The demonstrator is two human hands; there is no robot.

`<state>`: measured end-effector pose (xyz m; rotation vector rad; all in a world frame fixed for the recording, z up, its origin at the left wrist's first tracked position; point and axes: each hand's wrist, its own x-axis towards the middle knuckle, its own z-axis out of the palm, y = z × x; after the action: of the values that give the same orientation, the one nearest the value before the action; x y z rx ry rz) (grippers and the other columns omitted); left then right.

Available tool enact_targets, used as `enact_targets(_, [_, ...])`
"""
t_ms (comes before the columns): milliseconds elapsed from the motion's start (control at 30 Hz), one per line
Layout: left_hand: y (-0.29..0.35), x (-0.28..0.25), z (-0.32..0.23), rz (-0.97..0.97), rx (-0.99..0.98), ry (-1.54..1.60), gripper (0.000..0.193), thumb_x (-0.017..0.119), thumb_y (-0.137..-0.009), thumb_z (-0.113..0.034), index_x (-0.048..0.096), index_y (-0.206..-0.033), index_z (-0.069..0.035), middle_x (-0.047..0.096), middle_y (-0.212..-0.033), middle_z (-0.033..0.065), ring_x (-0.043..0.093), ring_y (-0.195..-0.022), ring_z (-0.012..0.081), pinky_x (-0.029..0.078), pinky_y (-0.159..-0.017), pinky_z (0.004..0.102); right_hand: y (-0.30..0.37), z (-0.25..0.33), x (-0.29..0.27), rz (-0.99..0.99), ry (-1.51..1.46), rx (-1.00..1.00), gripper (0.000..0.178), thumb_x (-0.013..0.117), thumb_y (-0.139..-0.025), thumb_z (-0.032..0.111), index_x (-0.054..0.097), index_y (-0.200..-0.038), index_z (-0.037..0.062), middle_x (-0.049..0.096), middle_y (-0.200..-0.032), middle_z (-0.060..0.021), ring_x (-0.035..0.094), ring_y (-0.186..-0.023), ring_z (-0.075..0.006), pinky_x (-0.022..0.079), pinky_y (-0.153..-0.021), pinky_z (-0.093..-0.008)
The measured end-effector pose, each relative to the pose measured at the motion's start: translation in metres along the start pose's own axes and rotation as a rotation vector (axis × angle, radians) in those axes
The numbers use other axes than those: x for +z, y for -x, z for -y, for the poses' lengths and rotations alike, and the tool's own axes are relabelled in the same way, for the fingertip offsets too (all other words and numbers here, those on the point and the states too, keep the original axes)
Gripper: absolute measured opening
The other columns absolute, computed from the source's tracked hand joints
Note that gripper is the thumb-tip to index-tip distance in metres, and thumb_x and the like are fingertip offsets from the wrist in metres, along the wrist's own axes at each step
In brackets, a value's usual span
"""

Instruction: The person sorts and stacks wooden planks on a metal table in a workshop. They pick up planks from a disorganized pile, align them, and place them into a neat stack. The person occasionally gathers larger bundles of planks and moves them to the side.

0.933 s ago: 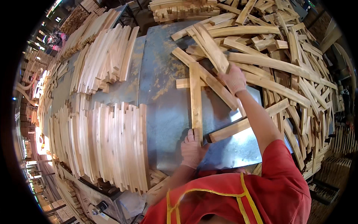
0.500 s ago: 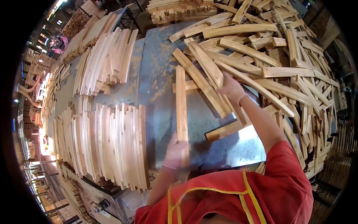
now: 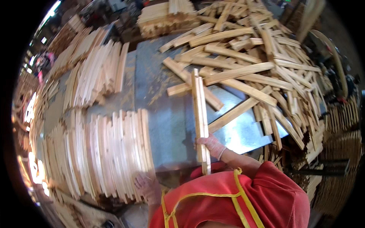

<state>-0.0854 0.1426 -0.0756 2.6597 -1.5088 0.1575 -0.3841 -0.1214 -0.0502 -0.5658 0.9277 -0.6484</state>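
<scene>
My right hand (image 3: 211,146) is closed around wooden slats (image 3: 199,110), at least two side by side, held lengthwise in front of me over the metal table. My left hand (image 3: 147,187), in a pale glove, rests with fingers apart against the near right end of a row of upright-packed slats (image 3: 110,152). It grips nothing that I can see. Just beyond the right hand, a single slat (image 3: 232,117) lies slantwise on the metal tabletop (image 3: 171,133), its near end hidden behind the held slats.
A large jumbled pile of slats (image 3: 251,68) covers the table's right side. Another row of slats (image 3: 97,72) lies at the far left, and a neat stack (image 3: 167,17) stands at the back. Cut wood stacks (image 3: 342,148) stand beyond the right edge.
My left hand has let go of its slat and moved left to the row. My right hand has drawn slats from the pile toward me. The view has shifted slightly.
</scene>
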Motion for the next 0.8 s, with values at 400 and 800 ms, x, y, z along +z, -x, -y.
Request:
enact_targets(400, [-0.039,-0.022,-0.125,0.093,0.337,0.381,0.087,0.089,-0.07,-0.032,0.057,-0.146,-0.006,0.049,-0.156,0.0206,0.05,-0.141,0.0421,0.043,-0.116,0.0531,-0.05,0.499,-0.095,-0.772,0.793,-0.833,0.043,0.071,-0.097,0.044,0.068,-0.119,0.0076,0.07,-0.088,-0.0114,0.071,-0.081,-0.0306,0.062,-0.076,-0.0469])
enact_targets(800, [-0.093,-0.045,-0.211,0.301,0.425,0.417,0.08,0.085,-0.074,-0.03,0.059,-0.145,-0.005,0.055,-0.15,0.0208,0.054,-0.136,0.0411,0.044,-0.112,0.0523,-0.145,0.317,-0.141,-0.311,2.102,-0.3,0.061,0.078,-0.083,0.036,0.066,-0.14,0.0148,0.065,-0.144,-0.0158,0.059,-0.137,-0.0339,0.049,-0.11,-0.0477])
